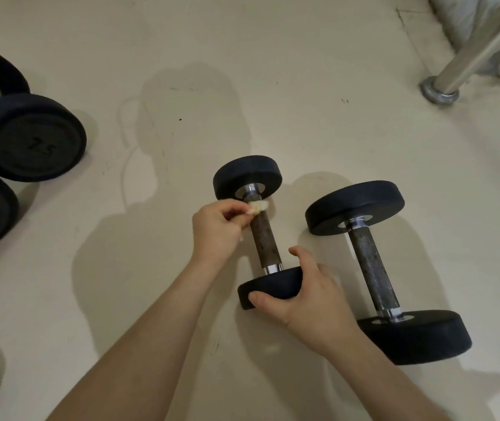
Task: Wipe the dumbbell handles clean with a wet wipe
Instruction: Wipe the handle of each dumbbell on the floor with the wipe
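Left hand (216,229) pinching crumpled yellowed wet wipe (257,206) against far end of rusty knurled handle (265,241); right hand (309,294) clamping near black rubber dumbbell plate (268,287). Could roll if loosened.

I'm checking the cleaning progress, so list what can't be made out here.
- Head view: most of the wet wipe, bunched inside the left hand.
- Underside of the handle, facing the floor.
- Near plate, partly covered by the right hand.
- Dumbbells at left, cut off by the edge.
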